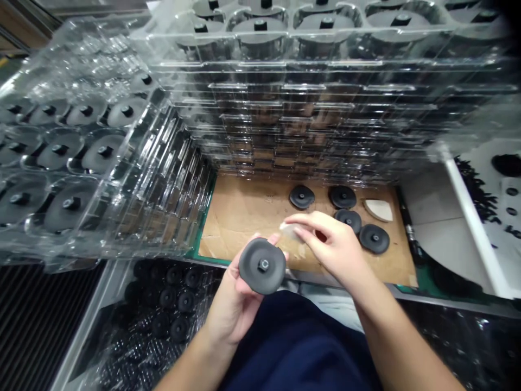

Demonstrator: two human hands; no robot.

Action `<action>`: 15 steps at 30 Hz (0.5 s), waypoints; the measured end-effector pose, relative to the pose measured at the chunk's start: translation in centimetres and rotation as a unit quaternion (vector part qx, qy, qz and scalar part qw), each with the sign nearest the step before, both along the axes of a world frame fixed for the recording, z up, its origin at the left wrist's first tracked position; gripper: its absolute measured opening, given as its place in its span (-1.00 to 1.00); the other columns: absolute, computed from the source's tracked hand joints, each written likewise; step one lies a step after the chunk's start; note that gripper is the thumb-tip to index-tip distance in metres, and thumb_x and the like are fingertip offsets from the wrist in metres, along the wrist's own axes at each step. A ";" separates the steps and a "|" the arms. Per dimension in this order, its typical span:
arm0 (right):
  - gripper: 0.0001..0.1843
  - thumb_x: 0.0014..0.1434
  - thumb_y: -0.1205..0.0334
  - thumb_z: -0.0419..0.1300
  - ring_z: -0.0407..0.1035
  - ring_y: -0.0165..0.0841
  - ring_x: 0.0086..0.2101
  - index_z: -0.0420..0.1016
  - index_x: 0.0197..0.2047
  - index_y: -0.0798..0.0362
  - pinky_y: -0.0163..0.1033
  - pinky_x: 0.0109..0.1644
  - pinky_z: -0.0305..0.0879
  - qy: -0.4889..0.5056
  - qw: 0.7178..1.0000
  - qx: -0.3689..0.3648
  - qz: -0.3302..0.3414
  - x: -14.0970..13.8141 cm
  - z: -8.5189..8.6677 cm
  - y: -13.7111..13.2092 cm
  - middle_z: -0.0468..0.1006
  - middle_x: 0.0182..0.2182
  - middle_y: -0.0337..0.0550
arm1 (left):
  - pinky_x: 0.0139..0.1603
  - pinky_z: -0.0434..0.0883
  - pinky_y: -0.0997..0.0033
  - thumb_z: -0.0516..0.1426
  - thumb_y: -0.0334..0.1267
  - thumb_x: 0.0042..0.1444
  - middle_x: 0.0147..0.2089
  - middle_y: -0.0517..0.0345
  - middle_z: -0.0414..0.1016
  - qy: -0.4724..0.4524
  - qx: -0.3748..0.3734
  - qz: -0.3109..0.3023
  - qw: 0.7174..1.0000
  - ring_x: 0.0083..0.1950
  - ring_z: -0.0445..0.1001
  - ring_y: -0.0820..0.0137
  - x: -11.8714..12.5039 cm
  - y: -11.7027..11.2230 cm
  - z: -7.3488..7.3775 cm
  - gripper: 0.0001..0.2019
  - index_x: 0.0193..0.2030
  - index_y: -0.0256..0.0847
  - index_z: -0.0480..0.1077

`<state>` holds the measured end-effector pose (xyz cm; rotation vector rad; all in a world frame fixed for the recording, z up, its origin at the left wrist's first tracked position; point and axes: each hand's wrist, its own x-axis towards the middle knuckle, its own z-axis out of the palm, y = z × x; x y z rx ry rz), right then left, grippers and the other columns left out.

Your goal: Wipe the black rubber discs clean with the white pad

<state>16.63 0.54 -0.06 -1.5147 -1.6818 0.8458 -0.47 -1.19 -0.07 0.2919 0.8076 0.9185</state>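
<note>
1. On my feed, stacked clear trays (301, 103) stand behind the cardboard (240, 212).
2. My left hand (238, 309) has fingers curled around a black disc (254, 274), over the cardboard's near edge.
3. My right hand (336, 244) pinches a pale piece (290, 231) between thumb and fingers.

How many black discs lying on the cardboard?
4 visible on the cardboard: leftmost disc; back disc, right of it; middle disc, in front of that, beside the right hand; front-right disc. The hand may hide more.
</note>
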 end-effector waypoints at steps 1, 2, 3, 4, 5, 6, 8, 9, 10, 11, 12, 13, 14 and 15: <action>-0.78 0.24 0.27 0.08 0.45 -0.36 -0.28 0.55 -0.16 0.00 -0.26 -0.19 0.30 -0.008 0.999 -0.037 -0.018 0.4 -1.6 -0.3 0.59 -0.28 -0.18 | 0.00 0.42 0.39 0.41 -0.07 -0.39 0.02 0.16 0.54 -0.009 -0.003 0.015 1.000 -0.14 0.54 0.34 -0.1 0.0 -0.1 -0.39 -0.06 0.01 0.48; -0.79 0.23 0.26 0.09 0.45 -0.36 -0.30 0.56 -0.17 0.00 -0.26 -0.22 0.32 -0.011 0.998 -0.056 -0.019 0.7 -3.1 -0.8 0.60 -0.31 -0.18 | 0.01 0.42 0.39 0.40 -0.06 -0.38 0.04 0.15 0.53 -0.012 -0.006 0.022 1.000 -0.11 0.54 0.32 -0.2 0.0 -0.2 -0.38 -0.05 0.00 0.48; -0.79 0.22 0.26 0.10 0.46 -0.34 -0.32 0.57 -0.20 0.01 -0.26 -0.24 0.34 -0.010 0.998 -0.061 -0.014 0.8 -4.5 -1.4 0.60 -0.33 -0.18 | 0.02 0.42 0.39 0.40 -0.05 -0.38 0.03 0.14 0.53 -0.008 -0.006 0.025 1.000 -0.08 0.53 0.30 -0.3 0.0 -0.3 -0.37 -0.05 -0.02 0.48; -0.80 0.20 0.26 0.11 0.47 -0.33 -0.33 0.58 -0.23 0.01 -0.25 -0.25 0.36 -0.008 0.998 -0.061 -0.010 0.8 -5.5 -2.1 0.61 -0.35 -0.18 | 0.02 0.42 0.40 0.40 -0.05 -0.39 0.02 0.14 0.53 -0.002 -0.008 0.025 1.000 -0.05 0.51 0.28 -0.3 0.0 -0.4 -0.36 -0.04 -0.03 0.47; -0.81 0.19 0.25 0.12 0.48 -0.32 -0.34 0.58 -0.25 0.02 -0.24 -0.26 0.37 -0.006 0.998 -0.064 -0.013 0.8 -6.1 -2.7 0.61 -0.36 -0.18 | 0.01 0.42 0.42 0.40 -0.05 -0.39 0.02 0.14 0.53 0.004 -0.010 0.024 1.000 -0.02 0.50 0.28 -0.2 0.0 -0.4 -0.36 -0.04 -0.03 0.47; -0.81 0.18 0.24 0.12 0.48 -0.31 -0.35 0.58 -0.26 0.02 -0.24 -0.27 0.38 -0.006 0.998 -0.066 -0.022 0.8 -6.1 -3.2 0.62 -0.37 -0.18 | -0.01 0.42 0.43 0.40 -0.06 -0.39 0.01 0.15 0.53 0.009 -0.012 0.023 1.000 -0.01 0.49 0.28 -0.1 0.1 -0.3 -0.36 -0.04 -0.04 0.47; -0.79 0.21 0.22 0.10 0.45 -0.35 -0.40 0.56 -0.19 0.02 -0.26 -0.35 0.36 -0.004 0.996 -0.067 -0.057 0.6 -4.6 -3.6 0.61 -0.34 -0.16 | -0.02 0.43 0.44 0.41 -0.09 -0.37 0.01 0.15 0.52 0.018 -0.017 0.016 1.000 -0.03 0.49 0.29 0.2 0.1 -0.1 -0.37 -0.04 -0.04 0.47; -0.77 0.23 0.21 0.09 0.43 -0.37 -0.43 0.54 -0.13 0.01 -0.28 -0.40 0.34 0.001 0.995 -0.057 -0.081 0.4 -3.2 -3.6 0.60 -0.31 -0.15 | -0.02 0.43 0.44 0.41 -0.11 -0.34 0.01 0.15 0.52 0.022 -0.020 0.013 0.999 -0.05 0.50 0.31 0.5 0.1 0.0 -0.39 -0.04 -0.05 0.46; -0.75 0.25 0.21 0.08 0.40 -0.39 -0.44 0.51 -0.07 0.01 -0.30 -0.43 0.32 0.005 0.994 -0.036 -0.102 0.1 -1.6 -3.4 0.59 -0.28 -0.15 | -0.03 0.43 0.45 0.40 -0.12 -0.32 0.00 0.15 0.53 0.025 -0.019 0.010 0.999 -0.07 0.50 0.32 0.7 0.0 0.0 -0.40 -0.03 -0.05 0.46; -0.74 0.25 0.22 0.08 0.39 -0.40 -0.44 0.47 -0.03 0.01 -0.30 -0.43 0.31 0.010 0.993 -0.002 -0.114 -0.4 0.1 -3.1 0.58 -0.27 -0.15 | -0.03 0.42 0.45 0.40 -0.14 -0.30 -0.01 0.15 0.53 0.025 -0.017 0.005 1.000 -0.07 0.50 0.33 0.8 0.0 0.1 -0.41 -0.02 -0.06 0.45; -0.74 0.25 0.25 0.08 0.40 -0.39 -0.41 0.46 -0.02 0.02 -0.29 -0.39 0.33 0.015 0.992 0.054 -0.110 -0.9 1.6 -2.9 0.58 -0.25 -0.14 | -0.02 0.42 0.46 0.39 -0.15 -0.27 -0.01 0.15 0.53 0.023 -0.016 -0.001 1.000 -0.06 0.50 0.33 0.9 -0.1 0.1 -0.42 0.00 -0.06 0.44; -0.75 0.25 0.29 0.06 0.42 -0.36 -0.34 0.45 -0.03 0.06 -0.25 -0.30 0.35 0.010 0.991 0.114 -0.076 -1.6 2.9 -2.8 0.58 -0.23 -0.11 | 0.01 0.40 0.45 0.37 -0.15 -0.22 -0.02 0.15 0.53 0.018 -0.014 -0.011 1.000 -0.04 0.49 0.34 0.9 -0.2 0.1 -0.44 0.01 -0.06 0.43; -0.74 0.26 0.32 0.04 0.42 -0.32 -0.30 0.42 -0.02 0.11 -0.20 -0.24 0.35 0.002 0.987 0.158 -0.042 -2.2 3.9 -2.7 0.59 -0.23 -0.07 | 0.04 0.38 0.46 0.36 -0.14 -0.18 -0.02 0.15 0.53 0.014 -0.010 -0.020 1.000 -0.01 0.47 0.34 0.8 -0.2 0.0 -0.46 0.01 -0.06 0.42; -0.74 0.26 0.35 0.02 0.43 -0.30 -0.27 0.41 -0.02 0.15 -0.17 -0.18 0.34 -0.001 0.984 0.178 -0.002 -2.7 4.5 -2.7 0.59 -0.22 -0.04 | 0.07 0.37 0.45 0.35 -0.14 -0.17 -0.02 0.16 0.53 0.011 -0.005 -0.026 1.000 0.01 0.46 0.34 0.6 -0.2 0.0 -0.48 0.01 -0.05 0.43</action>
